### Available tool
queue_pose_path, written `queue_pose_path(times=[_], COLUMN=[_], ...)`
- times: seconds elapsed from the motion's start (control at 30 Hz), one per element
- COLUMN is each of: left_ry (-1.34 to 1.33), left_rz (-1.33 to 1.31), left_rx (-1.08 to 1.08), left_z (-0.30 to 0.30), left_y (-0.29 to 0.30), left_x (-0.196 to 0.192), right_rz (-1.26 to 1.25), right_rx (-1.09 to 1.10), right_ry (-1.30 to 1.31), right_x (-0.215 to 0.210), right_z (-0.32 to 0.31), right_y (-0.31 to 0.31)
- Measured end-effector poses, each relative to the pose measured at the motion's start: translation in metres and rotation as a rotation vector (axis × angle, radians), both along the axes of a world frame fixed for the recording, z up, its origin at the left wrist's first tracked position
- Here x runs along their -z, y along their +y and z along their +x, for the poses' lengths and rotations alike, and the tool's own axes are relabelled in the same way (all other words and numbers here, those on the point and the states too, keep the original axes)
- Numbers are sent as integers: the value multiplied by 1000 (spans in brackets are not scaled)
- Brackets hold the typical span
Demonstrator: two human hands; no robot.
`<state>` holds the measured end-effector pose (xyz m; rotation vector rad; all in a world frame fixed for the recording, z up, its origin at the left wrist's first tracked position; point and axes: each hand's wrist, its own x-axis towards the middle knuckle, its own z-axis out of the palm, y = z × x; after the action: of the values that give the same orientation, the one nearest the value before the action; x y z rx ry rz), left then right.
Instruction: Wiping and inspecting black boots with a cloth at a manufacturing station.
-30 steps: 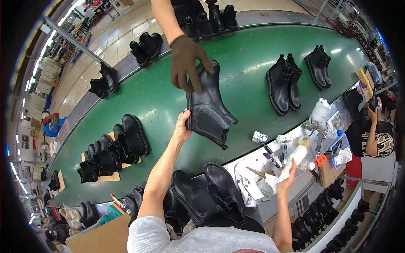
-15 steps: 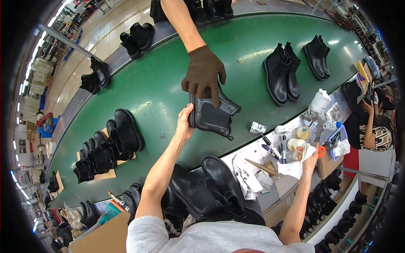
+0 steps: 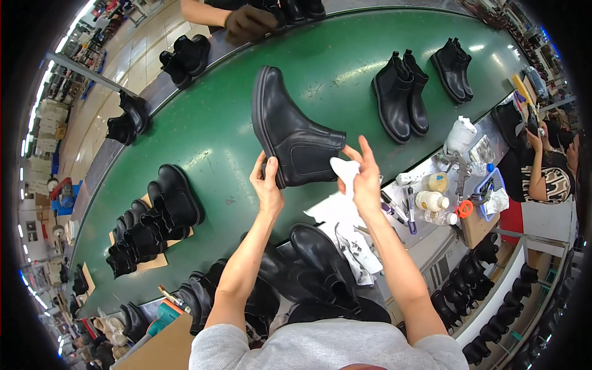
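Observation:
A black ankle boot (image 3: 299,145) with an elastic side panel is held on its side above the green table, its toe pointing away from me. My left hand (image 3: 267,188) grips it by the heel, the thumb against the sole edge. At the boot's top opening is my right hand (image 3: 368,185), closed on a white cloth (image 3: 346,172), with some fingers stretched out. Whether the cloth touches the boot I cannot tell. Below the hand more white cloth (image 3: 333,209) spreads out, partly hidden by my right forearm.
Boot pairs stand on the green table (image 3: 234,142) at the right (image 3: 401,98) and left (image 3: 176,197). Bottles (image 3: 431,200), pens and orange-handled scissors (image 3: 464,208) crowd the side bench. More boots (image 3: 320,259) lie near my lap. A co-worker's brown-gloved hand (image 3: 250,23) is across the table.
The co-worker's gloved hand has left the boot and withdrawn to the far edge. The boot has turned, showing its full side. My right hand has brought the cloth from the bench to the boot.

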<state>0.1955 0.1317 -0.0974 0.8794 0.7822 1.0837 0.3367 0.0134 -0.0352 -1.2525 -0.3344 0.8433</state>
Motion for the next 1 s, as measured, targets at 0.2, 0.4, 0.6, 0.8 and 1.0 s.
queue_pose_path(times=[0.2, 0.4, 0.6, 0.8, 1.0], left_ry=[224, 92, 226, 221, 199], left_rz=[315, 92, 331, 296, 213], left_rx=[-182, -237, -258, -293, -303], left_z=[7, 8, 7, 11, 15], left_y=[-21, -17, -18, -9, -4], left_x=[-9, -7, -16, -22, -38], right_rz=[-115, 190, 38, 189, 123], right_rx=[204, 91, 132, 142, 38], right_ry=[-281, -102, -168, -195, -183], right_x=[7, 2, -1, 2, 0], right_z=[-12, -11, -8, -18, 2], right_y=[46, 45, 60, 74, 78])
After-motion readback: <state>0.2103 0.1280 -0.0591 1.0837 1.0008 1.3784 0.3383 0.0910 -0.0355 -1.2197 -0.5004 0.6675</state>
